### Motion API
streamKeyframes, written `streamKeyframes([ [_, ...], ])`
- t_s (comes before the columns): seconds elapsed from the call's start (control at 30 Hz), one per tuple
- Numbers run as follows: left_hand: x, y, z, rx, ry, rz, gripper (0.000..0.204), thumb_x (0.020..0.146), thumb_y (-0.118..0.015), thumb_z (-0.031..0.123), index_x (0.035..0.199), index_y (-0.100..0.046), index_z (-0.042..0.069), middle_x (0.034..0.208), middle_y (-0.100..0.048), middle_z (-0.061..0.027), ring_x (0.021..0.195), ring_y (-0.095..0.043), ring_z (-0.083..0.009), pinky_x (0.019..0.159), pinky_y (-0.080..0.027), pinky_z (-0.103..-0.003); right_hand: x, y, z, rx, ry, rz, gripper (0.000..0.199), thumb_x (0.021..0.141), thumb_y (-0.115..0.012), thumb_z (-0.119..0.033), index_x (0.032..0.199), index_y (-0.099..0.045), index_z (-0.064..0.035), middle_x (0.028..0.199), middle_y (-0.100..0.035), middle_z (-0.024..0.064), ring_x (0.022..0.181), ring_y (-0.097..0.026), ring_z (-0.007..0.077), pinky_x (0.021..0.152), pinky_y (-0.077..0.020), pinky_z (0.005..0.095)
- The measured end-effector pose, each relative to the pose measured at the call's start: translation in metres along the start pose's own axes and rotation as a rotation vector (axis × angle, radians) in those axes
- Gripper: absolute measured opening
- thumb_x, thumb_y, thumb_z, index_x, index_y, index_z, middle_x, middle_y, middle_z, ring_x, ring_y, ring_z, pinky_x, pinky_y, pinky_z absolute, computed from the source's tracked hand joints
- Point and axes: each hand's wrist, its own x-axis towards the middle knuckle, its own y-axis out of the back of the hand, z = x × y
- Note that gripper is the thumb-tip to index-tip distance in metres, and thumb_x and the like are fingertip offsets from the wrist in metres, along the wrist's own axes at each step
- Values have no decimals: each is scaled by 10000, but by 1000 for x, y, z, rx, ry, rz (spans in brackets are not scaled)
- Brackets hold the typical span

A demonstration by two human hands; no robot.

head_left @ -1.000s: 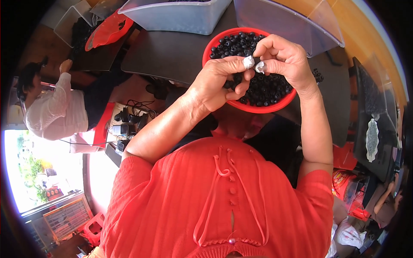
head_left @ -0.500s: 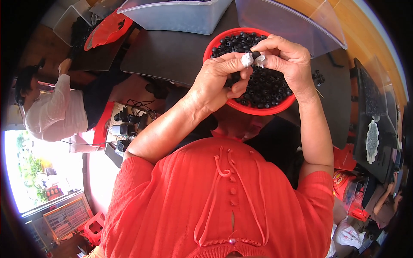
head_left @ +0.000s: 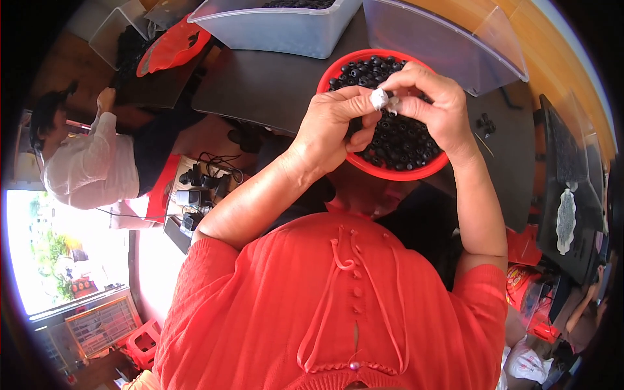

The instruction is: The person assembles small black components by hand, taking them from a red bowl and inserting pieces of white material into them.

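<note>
Over a red bowl [head_left: 411, 174] filled with small black bead-like pieces [head_left: 396, 140], my two hands meet at the fingertips. My left hand [head_left: 338, 120] is closed, its fingers curled under. A white wrapping [head_left: 379, 99] covers its thumb tip. Facing it, my right hand [head_left: 439, 107] pinches with the index finger bent over the thumb, which also has a bit of white at its tip. Whatever lies between the fingertips is too small and covered to make out. Part of the bowl is hidden behind both hands.
Translucent plastic bins [head_left: 279, 29] stand at the dark table's [head_left: 253, 84] far side. Several loose black pieces [head_left: 485, 123] lie right of the bowl. Another person [head_left: 91, 156] sits at the left beside a red basin [head_left: 172, 52]. Power adapters and cables [head_left: 195, 195] are nearby.
The whole view has shifted slightly. My right index finger has bent closer over the thumbs, and the small black piece that showed between the fingertips is now hidden.
</note>
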Motion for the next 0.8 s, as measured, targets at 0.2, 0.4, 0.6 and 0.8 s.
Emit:
streamKeyframes([
  [0.2,11,-1,-3,-105,7,-86,274,965,-689,270,959,-644,0,701,-506,-26,504,-424,-116,463,-300,-271,-1,-5,5,380,-231,73,176,865,-699,-9,1037,-724,-35,903,-653,-14,870,-609,88,830,-502,237],
  [0.4,3,-6,0,52,-29,59,292,965,-683,271,878,-576,14,659,-476,-33,503,-401,-118,474,-293,-265,1,-7,2,-20,20,45,162,829,-737,-16,987,-704,-37,833,-587,1,777,-577,102,723,-472,246],
  [0.6,2,-3,0,67,-7,64,280,914,-747,239,947,-631,-13,673,-496,-28,502,-406,-112,470,-284,-260,-2,-10,3,48,-2,6,167,829,-744,1,984,-701,-41,807,-588,-6,753,-577,86,704,-483,240],
  [0.8,0,6,2,-19,4,60,238,904,-739,183,910,-616,-20,647,-421,13,471,-356,-99,463,-257,-271,-2,-3,-5,299,-203,74,304,877,-681,34,1179,-669,0,853,-594,-24,815,-578,53,777,-499,206],
])
